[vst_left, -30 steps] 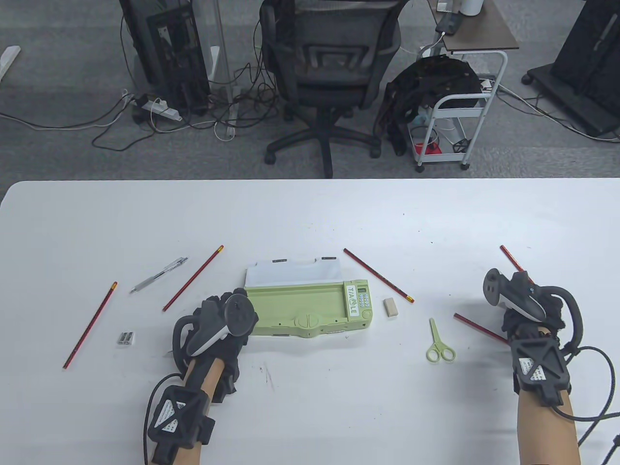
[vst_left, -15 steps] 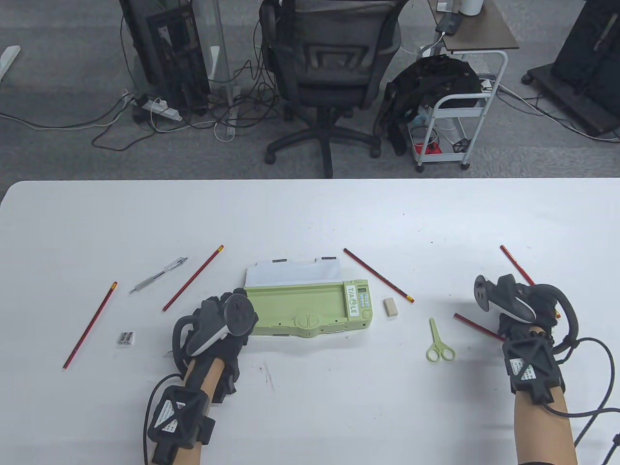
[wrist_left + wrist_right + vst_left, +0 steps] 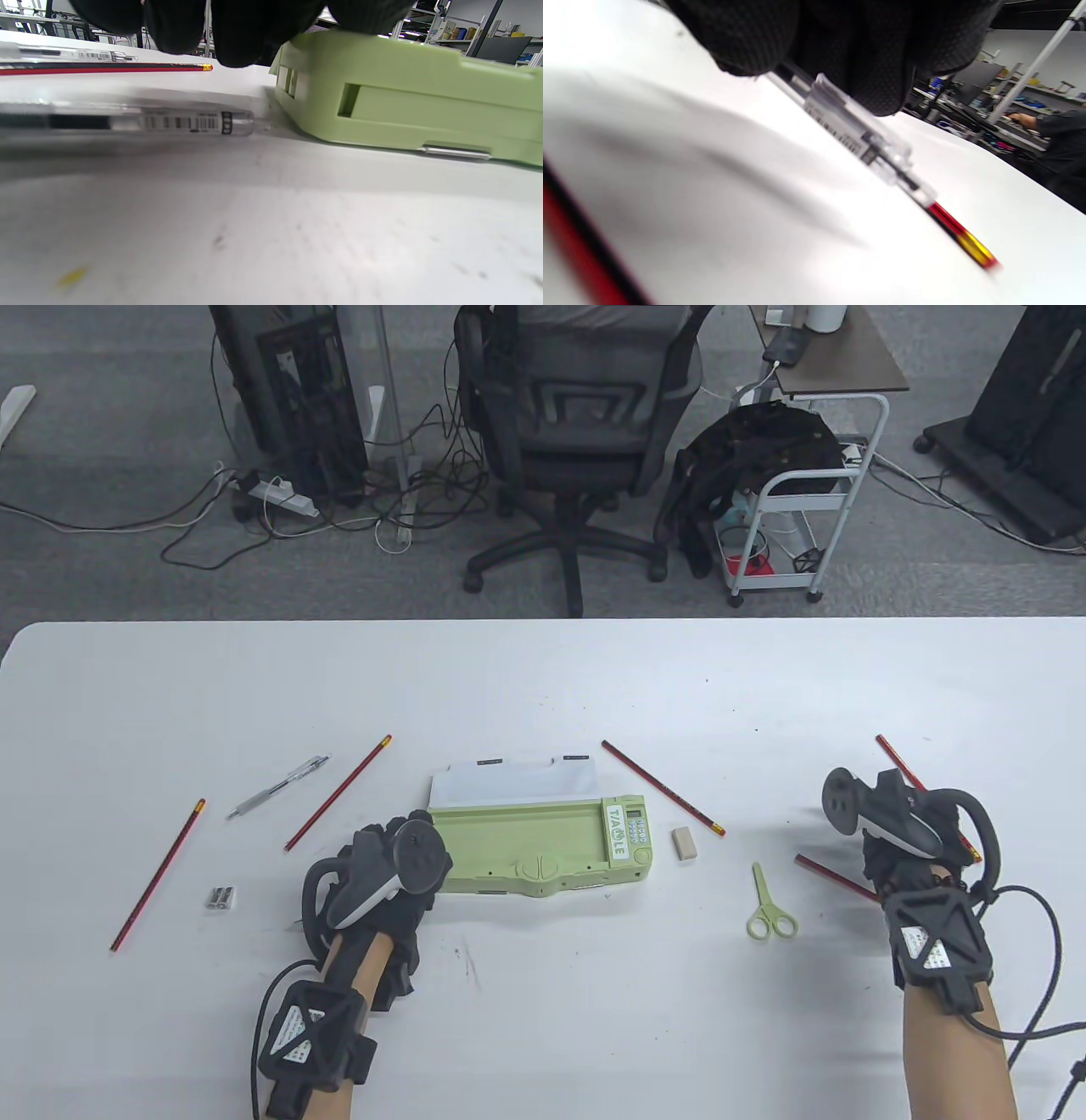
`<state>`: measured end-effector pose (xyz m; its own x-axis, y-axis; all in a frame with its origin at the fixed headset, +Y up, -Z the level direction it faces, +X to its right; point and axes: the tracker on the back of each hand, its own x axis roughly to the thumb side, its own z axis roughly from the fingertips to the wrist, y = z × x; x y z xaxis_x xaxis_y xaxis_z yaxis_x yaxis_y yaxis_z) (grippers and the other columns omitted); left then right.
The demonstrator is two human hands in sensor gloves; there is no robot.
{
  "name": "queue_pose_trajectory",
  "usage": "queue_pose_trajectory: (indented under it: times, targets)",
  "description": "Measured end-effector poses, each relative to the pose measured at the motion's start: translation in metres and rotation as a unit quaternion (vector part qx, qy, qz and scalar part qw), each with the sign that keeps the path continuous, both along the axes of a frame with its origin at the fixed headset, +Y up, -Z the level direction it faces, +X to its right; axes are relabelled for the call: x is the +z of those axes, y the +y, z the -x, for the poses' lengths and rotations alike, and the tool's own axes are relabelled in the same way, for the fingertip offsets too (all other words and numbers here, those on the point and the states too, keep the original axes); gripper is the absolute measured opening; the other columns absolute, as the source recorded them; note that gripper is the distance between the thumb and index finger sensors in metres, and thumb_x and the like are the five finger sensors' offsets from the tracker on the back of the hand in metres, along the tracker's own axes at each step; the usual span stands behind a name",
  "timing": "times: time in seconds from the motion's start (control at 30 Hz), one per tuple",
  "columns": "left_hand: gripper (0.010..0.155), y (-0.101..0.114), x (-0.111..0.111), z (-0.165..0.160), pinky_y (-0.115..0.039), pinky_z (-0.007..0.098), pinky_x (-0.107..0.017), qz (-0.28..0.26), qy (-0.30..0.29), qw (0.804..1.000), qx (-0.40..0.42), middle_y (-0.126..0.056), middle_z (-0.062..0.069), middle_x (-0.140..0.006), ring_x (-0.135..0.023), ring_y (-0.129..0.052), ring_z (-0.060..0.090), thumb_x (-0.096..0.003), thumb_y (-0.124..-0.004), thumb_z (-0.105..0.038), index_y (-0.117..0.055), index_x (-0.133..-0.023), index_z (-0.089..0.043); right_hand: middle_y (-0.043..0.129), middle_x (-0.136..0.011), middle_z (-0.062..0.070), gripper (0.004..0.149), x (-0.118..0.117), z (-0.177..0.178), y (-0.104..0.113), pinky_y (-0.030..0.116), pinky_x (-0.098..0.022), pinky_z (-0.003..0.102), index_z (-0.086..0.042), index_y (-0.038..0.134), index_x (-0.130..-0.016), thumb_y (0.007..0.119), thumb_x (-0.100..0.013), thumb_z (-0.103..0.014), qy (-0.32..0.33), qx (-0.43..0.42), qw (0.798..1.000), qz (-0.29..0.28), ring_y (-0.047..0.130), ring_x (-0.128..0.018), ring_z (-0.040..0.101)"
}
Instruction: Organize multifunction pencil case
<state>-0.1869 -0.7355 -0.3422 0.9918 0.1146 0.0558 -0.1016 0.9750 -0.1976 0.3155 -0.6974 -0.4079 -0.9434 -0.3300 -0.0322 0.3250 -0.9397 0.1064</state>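
White table [image 3: 543, 678] w/ green pencil case [image 3: 543, 840] at centre, lid open, tray up. Left hand [image 3: 382, 874] rests at case's left end, fingers [image 3: 237, 34] on its top edge; grip unclear. Right hand [image 3: 908, 831], far right, pinches a clear pen [image 3: 857, 131] above a red pencil [image 3: 963, 237]. Scissors [image 3: 768, 908], eraser [image 3: 685, 843] lie between case & right hand.

Even, bright overhead light gives soft shadows on the white table top [image 3: 543, 1010] in the sharp table view, while both wrist views blur badly toward their near edges.
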Motion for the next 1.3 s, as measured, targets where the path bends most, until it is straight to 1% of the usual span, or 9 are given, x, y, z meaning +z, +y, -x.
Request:
queue_pose_trajectory:
  times: [0.13,0.23,0.33,0.43,0.5,0.7,0.9,1.1,1.3]
  targets:
    - [0.068,0.000,0.000,0.000,-0.055,0.074,-0.069,0.001,-0.001,1.000,0.001,-0.063,0.020,-0.119,-0.106,-0.062,0.056,-0.0566,-0.059,-0.044,-0.047,-0.115,-0.012,0.084,-0.090,0.015,0.048,0.003,0.044,0.028,0.075,-0.065,0.059,-0.017,0.066,-0.095,0.073,-0.048,-0.026,0.055,-0.066,0.996,-0.029,0.089,-0.080,0.042]
    - [0.068,0.000,0.000,0.000,-0.055,0.074,-0.069,0.001,0.000,1.000,0.004,-0.063,0.020,-0.119,-0.106,-0.061,0.056,-0.0566,-0.059,-0.045,-0.047,-0.115,-0.012,0.083,-0.088,0.014,0.049,0.009,0.084,0.045,0.073,-0.065,0.059,-0.017,0.067,-0.095,0.074,-0.048,-0.026,0.114,-0.119,0.984,-0.061,0.087,-0.079,0.041]
    - [0.068,0.000,0.000,0.000,-0.055,0.074,-0.069,0.000,0.000,1.000,0.003,-0.063,0.020,-0.119,-0.106,-0.061,0.056,-0.0566,-0.059,-0.044,-0.047,-0.115,-0.012,0.083,-0.087,0.014,0.049,0.014,0.125,0.058,0.072,-0.066,0.060,-0.016,0.068,-0.095,0.075,-0.048,-0.026,0.166,-0.198,0.963,-0.074,0.087,-0.079,0.041]
    - [0.068,0.000,0.000,0.000,-0.055,0.074,-0.069,0.001,-0.001,1.000,0.003,-0.063,0.020,-0.119,-0.106,-0.062,0.056,-0.0565,-0.059,-0.044,-0.047,-0.115,-0.012,0.083,-0.088,0.014,0.049,0.015,0.163,0.064,0.071,-0.066,0.061,-0.015,0.069,-0.095,0.075,-0.048,-0.026,0.204,-0.273,0.938,-0.056,0.086,-0.079,0.041]
    - [0.068,0.000,0.000,0.001,-0.055,0.074,-0.069,0.001,-0.001,1.000,0.003,-0.063,0.020,-0.119,-0.106,-0.061,0.056,-0.0566,-0.059,-0.044,-0.047,-0.115,-0.012,0.082,-0.088,0.014,0.049,0.014,0.186,0.065,0.071,-0.066,0.061,-0.015,0.069,-0.095,0.075,-0.048,-0.026,0.222,-0.291,0.930,-0.045,0.086,-0.080,0.042]
    - [0.068,0.000,0.000,0.001,-0.055,0.074,-0.069,0.001,-0.001,1.000,0.005,-0.063,0.020,-0.119,-0.106,-0.061,0.056,-0.0566,-0.059,-0.044,-0.047,-0.115,-0.012,0.081,-0.090,0.014,0.049,0.010,0.246,0.055,0.070,-0.067,0.061,-0.015,0.070,-0.095,0.075,-0.047,-0.026,0.265,-0.285,0.921,-0.006,0.084,-0.082,0.042]
    - [0.068,0.000,0.000,0.001,-0.055,0.074,-0.069,0.001,-0.002,1.000,0.005,-0.063,0.020,-0.119,-0.106,-0.061,0.056,-0.0565,-0.059,-0.045,-0.047,-0.115,-0.013,0.079,-0.091,0.014,0.049,0.002,0.280,0.036,0.069,-0.067,0.061,-0.016,0.072,-0.095,0.075,-0.047,-0.026,0.280,-0.264,0.923,0.021,0.083,-0.083,0.043]
    - [0.068,0.000,0.000,0.001,-0.055,0.074,-0.069,0.001,-0.002,1.000,0.006,-0.063,0.020,-0.119,-0.106,-0.061,0.056,-0.0566,-0.059,-0.045,-0.047,-0.115,-0.012,0.077,-0.093,0.016,0.049,-0.005,0.292,0.019,0.068,-0.067,0.062,-0.019,0.074,-0.094,0.075,-0.046,-0.026,0.277,-0.242,0.929,0.044,0.081,-0.084,0.044]
    - [0.068,-0.001,0.000,0.001,-0.055,0.074,-0.069,0.002,-0.002,1.000,0.007,-0.063,0.020,-0.119,-0.106,-0.062,0.056,-0.0566,-0.059,-0.044,-0.047,-0.115,-0.012,0.077,-0.093,0.016,0.048,-0.009,0.293,0.010,0.068,-0.067,0.062,-0.019,0.075,-0.093,0.076,-0.045,-0.026,0.272,-0.231,0.933,0.052,0.081,-0.083,0.044]
